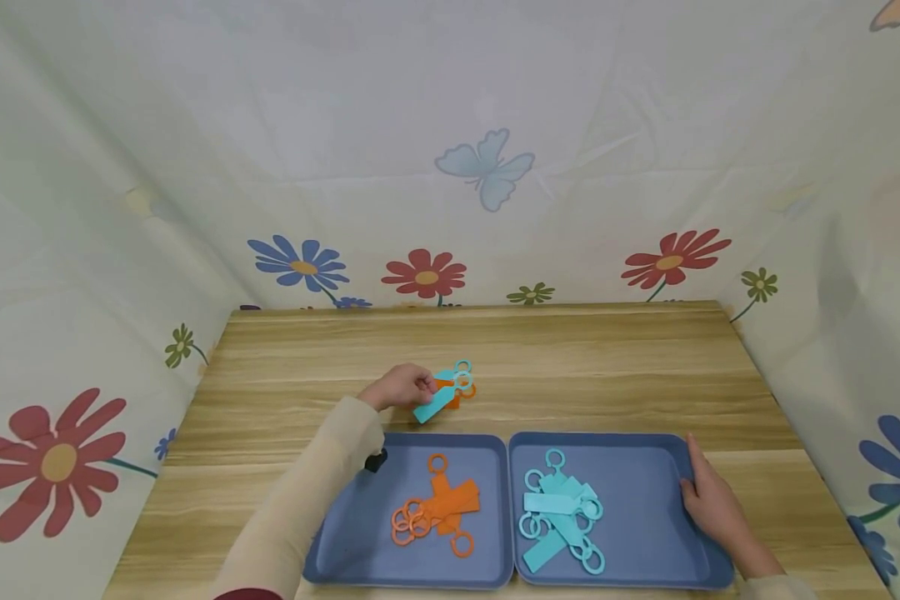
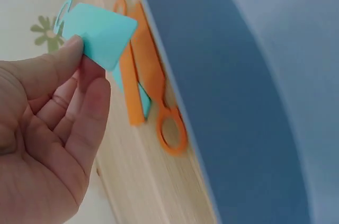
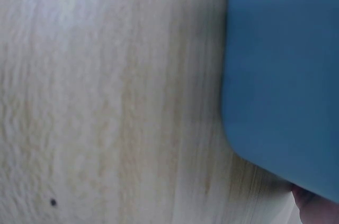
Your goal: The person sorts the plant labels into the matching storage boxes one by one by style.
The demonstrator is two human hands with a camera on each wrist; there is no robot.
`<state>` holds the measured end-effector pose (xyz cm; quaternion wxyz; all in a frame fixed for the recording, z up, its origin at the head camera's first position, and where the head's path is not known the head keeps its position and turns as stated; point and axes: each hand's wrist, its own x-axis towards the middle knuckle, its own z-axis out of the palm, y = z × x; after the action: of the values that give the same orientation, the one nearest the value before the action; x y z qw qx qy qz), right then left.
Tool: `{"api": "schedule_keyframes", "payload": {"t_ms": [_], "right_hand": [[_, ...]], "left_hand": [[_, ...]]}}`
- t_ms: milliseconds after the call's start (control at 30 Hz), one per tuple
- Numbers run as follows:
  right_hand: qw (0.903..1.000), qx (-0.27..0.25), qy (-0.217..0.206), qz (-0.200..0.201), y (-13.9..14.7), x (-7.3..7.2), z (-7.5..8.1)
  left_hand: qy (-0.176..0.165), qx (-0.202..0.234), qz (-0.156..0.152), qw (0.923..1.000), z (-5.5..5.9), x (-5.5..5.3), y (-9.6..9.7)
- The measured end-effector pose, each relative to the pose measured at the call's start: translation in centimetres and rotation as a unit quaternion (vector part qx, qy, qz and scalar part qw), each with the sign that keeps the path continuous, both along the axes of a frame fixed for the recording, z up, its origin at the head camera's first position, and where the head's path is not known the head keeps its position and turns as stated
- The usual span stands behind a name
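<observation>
My left hand point(image 1: 403, 387) pinches a turquoise ring-ended tag point(image 2: 106, 32) between thumb and fingers, lifted over a small pile on the table. In that pile the left wrist view shows orange tags point(image 2: 148, 60) and part of another turquoise tag point(image 2: 144, 101) beneath them. At the right side of the right-hand blue tray point(image 1: 645, 508), my right hand point(image 1: 720, 510) holds the edge, thumb over the rim and fingers along the outside. Several turquoise tags point(image 1: 551, 503) lie heaped in this tray. The left-hand blue tray point(image 1: 360, 542) has several orange tags point(image 1: 450, 500) in it.
Both trays stand side by side at the near edge of the wooden table point(image 1: 570, 358). A small black object point(image 1: 376, 460) shows beside my left sleeve at the left tray's back corner. A flower-printed cloth point(image 1: 330, 125) hangs behind the table and along its sides.
</observation>
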<state>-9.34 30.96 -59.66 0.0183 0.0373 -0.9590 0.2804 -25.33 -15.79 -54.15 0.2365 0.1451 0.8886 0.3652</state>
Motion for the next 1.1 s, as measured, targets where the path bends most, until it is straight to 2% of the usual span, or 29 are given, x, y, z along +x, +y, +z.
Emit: {"api": "schedule_keyframes", "payload": {"t_ms": [233, 367, 567, 800, 1000, 1100], "right_hand": [[0.9999, 0.004, -0.014, -0.004, 0.0, 0.0, 0.1], [0.9999, 0.004, -0.014, -0.005, 0.0, 0.0, 0.1], [0.9999, 0.004, -0.012, -0.006, 0.0, 0.0, 0.0], [0.9999, 0.002, -0.011, -0.007, 0.0, 0.0, 0.0], [1.0, -0.001, -0.006, -0.004, -0.1, 0.0, 0.1], [1.0, -0.001, -0.003, -0.003, -0.1, 0.0, 0.0]], "left_hand": [[-0.048, 0.067, 0.007, 0.9966, 0.9, 0.6, 1.8], [-0.059, 0.086, -0.008, 0.9945, 1.2, 1.0, 2.9], [-0.073, 0.104, -0.03, 0.9915, 1.2, 1.6, 4.3], [-0.069, 0.112, -0.065, 0.9892, 1.1, 2.4, 5.9], [-0.083, 0.124, -0.066, 0.9866, 0.8, 3.4, 7.5], [-0.087, 0.123, -0.077, 0.9855, 0.8, 3.9, 8.3]]}}
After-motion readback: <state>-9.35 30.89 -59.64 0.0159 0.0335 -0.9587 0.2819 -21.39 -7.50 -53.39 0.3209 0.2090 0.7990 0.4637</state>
